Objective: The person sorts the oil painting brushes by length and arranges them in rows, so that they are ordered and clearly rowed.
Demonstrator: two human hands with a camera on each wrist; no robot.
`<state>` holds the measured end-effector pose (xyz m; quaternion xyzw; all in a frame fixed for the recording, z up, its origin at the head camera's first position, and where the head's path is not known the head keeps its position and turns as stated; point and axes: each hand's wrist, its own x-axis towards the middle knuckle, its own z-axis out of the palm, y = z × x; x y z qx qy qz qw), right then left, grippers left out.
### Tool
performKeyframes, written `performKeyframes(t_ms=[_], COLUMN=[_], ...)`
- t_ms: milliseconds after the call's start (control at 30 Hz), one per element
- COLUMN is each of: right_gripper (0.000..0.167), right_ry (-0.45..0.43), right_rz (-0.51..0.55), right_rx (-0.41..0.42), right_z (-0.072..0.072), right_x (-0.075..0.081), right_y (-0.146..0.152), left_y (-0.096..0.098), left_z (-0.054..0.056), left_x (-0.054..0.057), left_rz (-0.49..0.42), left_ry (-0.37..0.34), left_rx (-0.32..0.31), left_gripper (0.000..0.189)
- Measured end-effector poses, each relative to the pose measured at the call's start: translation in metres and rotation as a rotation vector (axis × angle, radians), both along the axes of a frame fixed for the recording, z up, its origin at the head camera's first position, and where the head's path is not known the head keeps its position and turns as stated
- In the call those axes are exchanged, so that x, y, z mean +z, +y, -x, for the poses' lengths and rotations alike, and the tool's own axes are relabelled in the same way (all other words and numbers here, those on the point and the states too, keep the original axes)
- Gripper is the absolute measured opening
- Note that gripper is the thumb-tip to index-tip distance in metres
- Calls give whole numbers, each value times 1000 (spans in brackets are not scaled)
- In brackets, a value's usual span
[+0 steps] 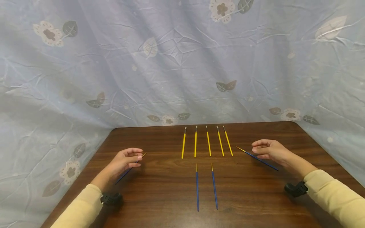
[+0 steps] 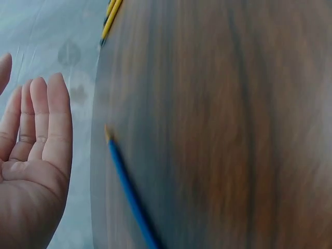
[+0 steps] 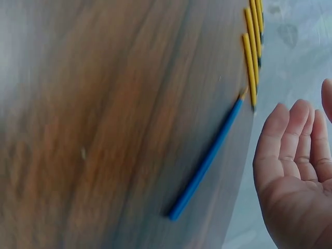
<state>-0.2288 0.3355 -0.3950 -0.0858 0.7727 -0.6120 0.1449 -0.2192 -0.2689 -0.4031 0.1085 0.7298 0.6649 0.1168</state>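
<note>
My left hand (image 1: 125, 161) is over a blue paintbrush (image 2: 127, 179) on the left of the table, partly covering it in the head view. The left wrist view shows its fingers loosely extended, holding nothing. On the right, my right hand (image 1: 272, 152) hovers beside another blue paintbrush (image 3: 205, 161), whose tan tip points toward the middle. Its fingers are relaxed and empty. Two more blue paintbrushes (image 1: 197, 191) lie near the front middle, side by side. Behind them, several yellow paintbrushes (image 1: 195, 144) form a row with their bristles toward the back edge.
The brown wooden table (image 1: 159, 190) has rounded back corners. A pale floral cloth (image 1: 176, 63) hangs behind it and along both sides. Dark wrist bands (image 1: 112, 199) show under both sleeves.
</note>
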Motion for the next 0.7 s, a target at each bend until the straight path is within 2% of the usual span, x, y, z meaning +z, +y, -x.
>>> performKeyframes(t_ms=[133,300,433,700], right_gripper=[57,59,59,58], right_ry=[14,17,21,25], right_rz=[-35,-63,-82,-119], right_rx=[-22,-31,-39,-8], right_z=[5,8,9,13], right_x=[-2,-6,-9,-15], right_y=[8,16,20,21], left_y=[-15,-26,-32,-40], left_z=[5,8,9,13], left_x=[0,-4,-9,-19], left_rz=[14,89,161,222], left_ry=[37,53,50,46], left_rx=[46,79,78,100], left_gripper=[30,43,53,55])
